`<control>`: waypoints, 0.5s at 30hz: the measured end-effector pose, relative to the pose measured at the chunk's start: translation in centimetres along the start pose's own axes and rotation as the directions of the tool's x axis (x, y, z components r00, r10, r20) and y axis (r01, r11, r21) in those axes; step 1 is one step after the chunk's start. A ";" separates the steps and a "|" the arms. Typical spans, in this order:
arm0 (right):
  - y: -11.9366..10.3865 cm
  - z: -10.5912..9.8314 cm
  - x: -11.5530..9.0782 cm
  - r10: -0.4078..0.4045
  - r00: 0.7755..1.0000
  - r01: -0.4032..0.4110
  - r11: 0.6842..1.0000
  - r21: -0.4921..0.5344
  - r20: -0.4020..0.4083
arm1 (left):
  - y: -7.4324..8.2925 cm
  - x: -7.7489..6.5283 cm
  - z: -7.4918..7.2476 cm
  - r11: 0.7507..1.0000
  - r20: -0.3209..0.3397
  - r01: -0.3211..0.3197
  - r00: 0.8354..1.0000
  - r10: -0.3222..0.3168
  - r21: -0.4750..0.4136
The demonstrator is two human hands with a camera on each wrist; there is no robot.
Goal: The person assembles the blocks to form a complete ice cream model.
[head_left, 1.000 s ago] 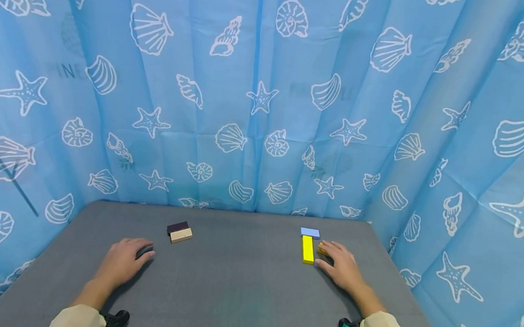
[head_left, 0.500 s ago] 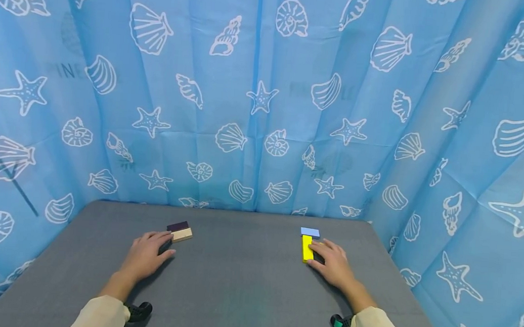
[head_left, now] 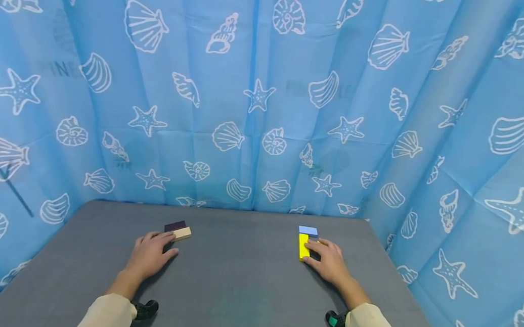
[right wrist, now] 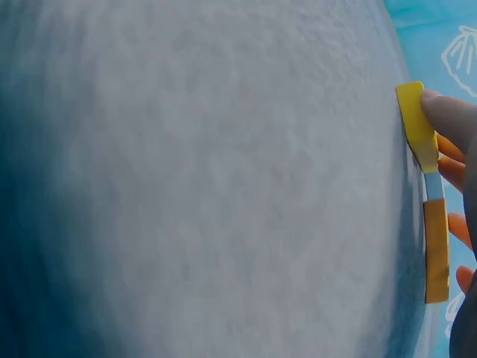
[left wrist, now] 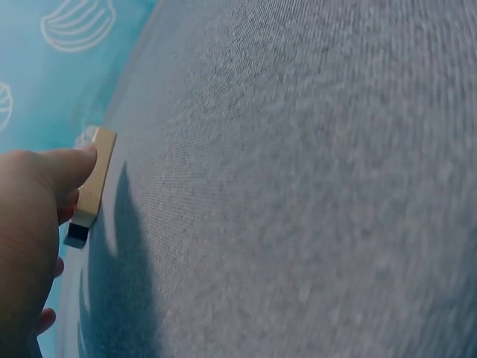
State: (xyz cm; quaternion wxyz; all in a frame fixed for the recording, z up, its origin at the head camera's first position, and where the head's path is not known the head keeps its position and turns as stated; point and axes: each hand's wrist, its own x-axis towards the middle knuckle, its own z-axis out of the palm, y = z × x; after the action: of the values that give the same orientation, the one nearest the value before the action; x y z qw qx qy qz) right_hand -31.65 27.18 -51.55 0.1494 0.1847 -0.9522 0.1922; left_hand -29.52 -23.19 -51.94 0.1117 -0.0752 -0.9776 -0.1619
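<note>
My left hand [head_left: 148, 254] is spread low over the cloth, its index fingertip right at the left end of a beige block [head_left: 182, 234]; the thumb stands apart below it. A dark brown block [head_left: 174, 225] lies behind the beige one. My right hand [head_left: 328, 259] has its thumb and forefinger over the right side of a yellow block [head_left: 303, 247], with loosely bent fingers. That yellow block [right wrist: 416, 123] also shows beyond the thumb in the right wrist view. A blue block [head_left: 308, 231] lies at its far end. An orange-yellow block [right wrist: 437, 250] is mostly hidden by my right hand from above.
A grey cloth-covered table [head_left: 240, 283] spreads between both hands. A blue curtain [head_left: 257, 107] with white shells and starfish hangs along its back and sides. Dark straps with black pieces sit at both cream sleeves [head_left: 107, 315].
My left hand has come in from the left and forward to the beige block. My right hand has moved left, from beside the yellow block to over it. The blocks keep their arrangement.
</note>
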 end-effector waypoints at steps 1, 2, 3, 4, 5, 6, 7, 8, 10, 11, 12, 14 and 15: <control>-0.1 0.0 0.0 -0.004 1.000 0.004 1.000 0.003 0.000 | 0.2 0.0 0.1 1.000 -0.002 0.003 1.000 -0.003 0.002; -0.3 0.1 0.1 -0.008 1.000 0.008 1.000 0.005 0.001 | 0.4 0.0 0.1 1.000 -0.003 0.008 1.000 -0.008 0.002; -0.4 0.1 0.2 -0.014 1.000 0.014 1.000 0.003 0.005 | 0.5 0.0 0.2 1.000 -0.002 0.013 1.000 -0.013 0.005; -0.6 0.2 0.3 -0.019 1.000 0.019 1.000 0.005 0.010 | 0.7 0.0 0.3 1.000 0.001 0.017 1.000 -0.017 0.008; -0.8 0.3 0.4 -0.025 1.000 0.025 1.000 0.004 0.014 | 0.9 0.0 0.4 1.000 0.003 0.019 1.000 -0.019 0.010; -1.0 0.4 0.4 -0.027 0.999 0.027 1.000 0.011 0.020 | 1.1 0.0 0.5 1.000 0.007 0.022 1.000 -0.022 0.009; -1.1 0.5 0.5 -0.030 0.999 0.030 0.999 0.012 0.025 | 1.3 0.0 0.6 1.000 0.010 0.024 1.000 -0.024 0.007; -1.3 0.6 0.5 -0.031 0.999 0.031 0.999 0.011 0.028 | 1.5 0.0 0.6 1.000 0.011 0.024 1.000 -0.024 0.004; -1.7 0.7 0.6 -0.032 0.999 0.032 0.999 0.021 0.033 | 1.8 0.0 0.7 1.000 0.012 0.019 1.000 -0.019 0.001; -2.0 0.8 0.6 -0.031 0.999 0.030 0.999 0.028 0.035 | 2.0 0.0 0.7 1.000 0.011 0.016 1.000 -0.016 -0.002; -2.2 0.8 0.6 -0.029 0.999 0.028 0.999 0.034 0.039 | 2.2 0.0 0.7 1.000 0.009 0.015 1.000 -0.015 -0.009; -2.7 1.0 0.6 -0.033 0.998 0.031 0.999 0.039 0.044 | 2.4 0.0 0.8 1.000 0.005 0.007 1.000 -0.006 -0.009; -2.9 1.1 0.7 -0.034 0.998 0.032 0.999 0.042 0.053 | 2.5 0.0 0.8 1.000 0.005 0.004 1.000 -0.004 -0.009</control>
State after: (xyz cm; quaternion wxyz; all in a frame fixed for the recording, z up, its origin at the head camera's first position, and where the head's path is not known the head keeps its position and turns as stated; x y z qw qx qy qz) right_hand -31.27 24.04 -51.36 0.1232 0.2085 -0.9485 0.2040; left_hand -29.25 -20.59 -51.94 0.1087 -0.0742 -0.9772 -0.1665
